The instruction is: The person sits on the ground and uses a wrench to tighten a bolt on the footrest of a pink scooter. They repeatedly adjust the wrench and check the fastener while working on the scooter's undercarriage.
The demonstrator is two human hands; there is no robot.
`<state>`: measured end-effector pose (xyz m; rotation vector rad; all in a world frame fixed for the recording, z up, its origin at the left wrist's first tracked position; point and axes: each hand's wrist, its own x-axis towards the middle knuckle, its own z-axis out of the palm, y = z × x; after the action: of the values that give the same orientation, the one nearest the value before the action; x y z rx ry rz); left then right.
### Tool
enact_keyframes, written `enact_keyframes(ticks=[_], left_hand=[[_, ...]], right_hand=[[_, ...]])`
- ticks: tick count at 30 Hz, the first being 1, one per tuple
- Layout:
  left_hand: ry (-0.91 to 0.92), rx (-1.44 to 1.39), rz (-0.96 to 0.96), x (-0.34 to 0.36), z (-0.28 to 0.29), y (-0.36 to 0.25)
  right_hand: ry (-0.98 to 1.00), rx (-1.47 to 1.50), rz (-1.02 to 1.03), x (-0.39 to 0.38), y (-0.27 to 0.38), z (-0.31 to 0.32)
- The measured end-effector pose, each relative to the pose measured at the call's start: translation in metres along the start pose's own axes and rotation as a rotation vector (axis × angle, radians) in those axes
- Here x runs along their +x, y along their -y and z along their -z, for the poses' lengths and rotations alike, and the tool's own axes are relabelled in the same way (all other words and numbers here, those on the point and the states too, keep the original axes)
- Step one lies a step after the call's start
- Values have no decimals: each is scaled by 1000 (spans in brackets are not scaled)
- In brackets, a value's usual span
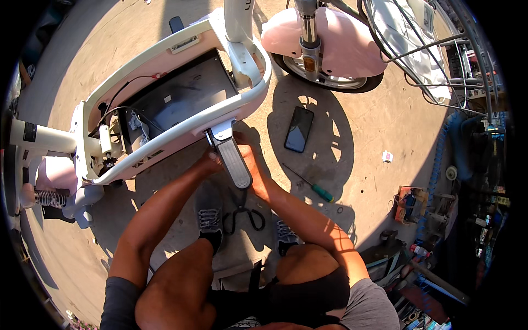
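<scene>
A white and pink electric scooter body (181,118) lies across the upper left, its open compartment showing a dark tray (190,91) and loose wires. From its near side a grey folding footrest (234,162) sticks out toward me on a white bracket (221,131). My left hand (211,160) is closed at the left of the footrest, close to the bracket. On the other side my right hand (247,150) is closed too, fingers bent in behind the footrest. The footrest hides most fingertips, and what they grip cannot be made out.
Black-handled scissors (242,215) lie between my shoes. To the right on the concrete are a green-handled screwdriver (313,184) and a dark phone (298,129). A pink-fendered front wheel (335,77) stands beyond. Tools and a red box (411,204) crowd the right edge.
</scene>
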<state>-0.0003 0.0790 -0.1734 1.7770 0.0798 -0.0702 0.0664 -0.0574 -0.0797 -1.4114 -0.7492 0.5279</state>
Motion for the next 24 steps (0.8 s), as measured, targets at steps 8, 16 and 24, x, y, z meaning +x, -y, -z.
enact_keyframes(ticks=[8,16,24], left_hand=[[24,81,75,-7,3,-30],[4,71,122,-11,1,-39],[-7,54,131,-8,0,-41]], right_hand=[[102,-399,-26,15,16,-8],[128,-321,-6,19,10,-10],[-106,-223,86,16,7,-24]])
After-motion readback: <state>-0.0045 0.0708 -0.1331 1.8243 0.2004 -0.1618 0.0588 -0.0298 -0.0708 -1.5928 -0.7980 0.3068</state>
